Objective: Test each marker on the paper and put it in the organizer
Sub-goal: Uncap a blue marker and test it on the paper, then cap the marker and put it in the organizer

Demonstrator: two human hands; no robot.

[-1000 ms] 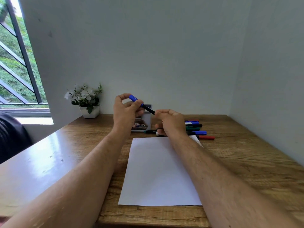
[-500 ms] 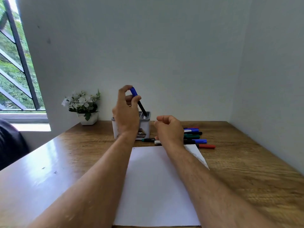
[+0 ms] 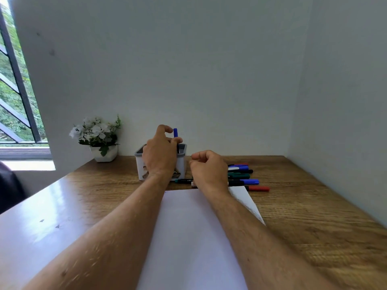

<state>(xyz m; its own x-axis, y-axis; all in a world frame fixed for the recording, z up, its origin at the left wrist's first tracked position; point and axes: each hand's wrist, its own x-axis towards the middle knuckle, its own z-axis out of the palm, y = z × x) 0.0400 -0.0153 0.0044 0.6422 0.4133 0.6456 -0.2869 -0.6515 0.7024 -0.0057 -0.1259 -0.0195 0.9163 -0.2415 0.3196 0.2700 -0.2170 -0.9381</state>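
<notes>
A blue-capped marker (image 3: pixel 175 132) stands upright with its lower end inside the grey-and-white organizer (image 3: pixel 181 164) at the back of the desk. My left hand (image 3: pixel 160 158) is in front of the organizer; its thumb and a finger pinch the marker below the cap, and the index finger is lifted off. My right hand (image 3: pixel 209 172) hovers loosely curled and empty, just right of the organizer. It hides part of a row of several loose markers (image 3: pixel 240 175) lying behind the white paper (image 3: pixel 188 227).
A red marker (image 3: pixel 258 188) lies at the near right end of the marker row. A white pot of flowers (image 3: pixel 98 141) stands left of the organizer. Walls close the desk at the back and right; a window (image 3: pixel 14 101) is at the left.
My left hand swung the blue marker upright and lowered it into the organizer. My right hand let go of the marker's end and now hovers empty. The view tilted up.
</notes>
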